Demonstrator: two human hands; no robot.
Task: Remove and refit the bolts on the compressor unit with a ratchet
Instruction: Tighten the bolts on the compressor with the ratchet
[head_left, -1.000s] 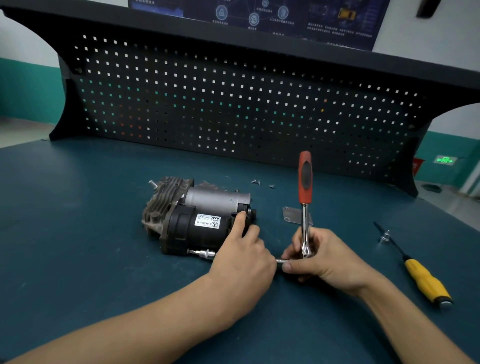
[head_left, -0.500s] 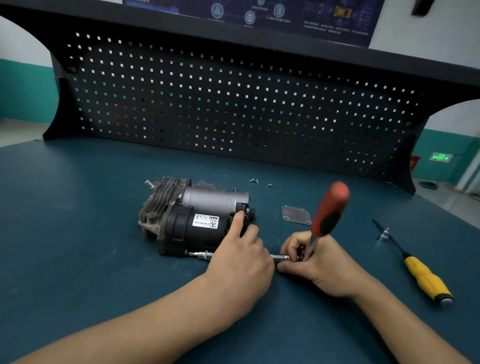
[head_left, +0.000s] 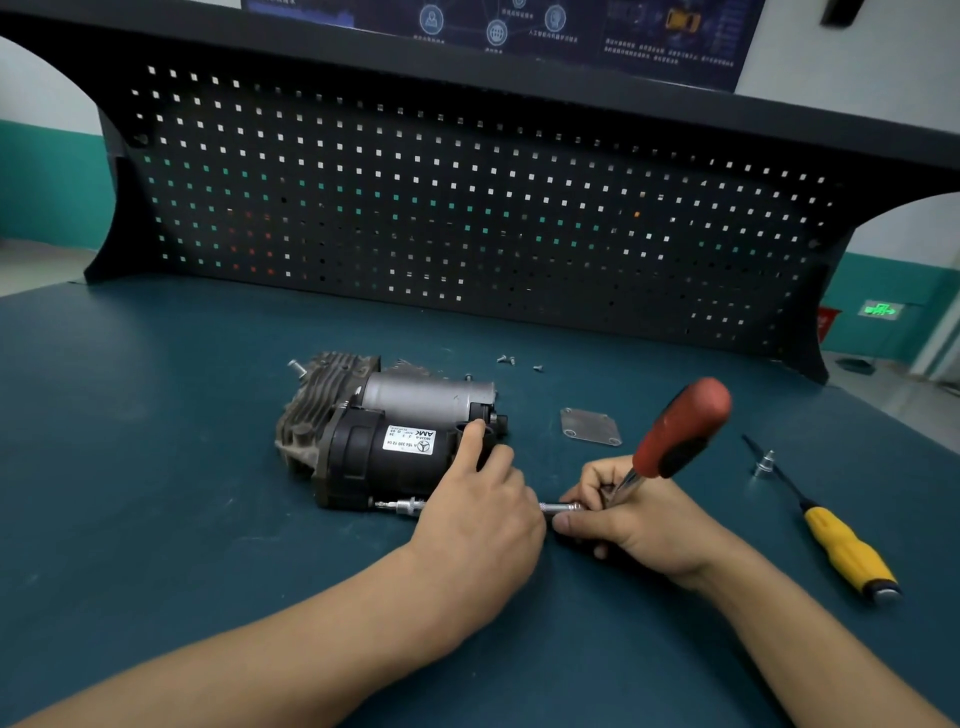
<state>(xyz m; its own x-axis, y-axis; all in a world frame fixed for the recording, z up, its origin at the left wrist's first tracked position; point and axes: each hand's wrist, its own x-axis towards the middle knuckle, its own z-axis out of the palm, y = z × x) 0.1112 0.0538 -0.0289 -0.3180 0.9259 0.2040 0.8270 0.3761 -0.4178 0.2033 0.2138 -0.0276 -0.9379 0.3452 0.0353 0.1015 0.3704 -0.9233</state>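
One compressor unit (head_left: 363, 452): black housing, silver cylinder, grey finned head.

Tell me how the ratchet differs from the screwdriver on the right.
The ratchet has a red-and-black handle; the screwdriver's is yellow. The right hand grips the ratchet; the screwdriver lies untouched. The ratchet's handle tilts up off the bench; the screwdriver lies flat on it. Both have a slim shank.

Left hand (head_left: 478, 519) curled, gripping; right hand (head_left: 641, 522) clenched, thumb extended leftward.
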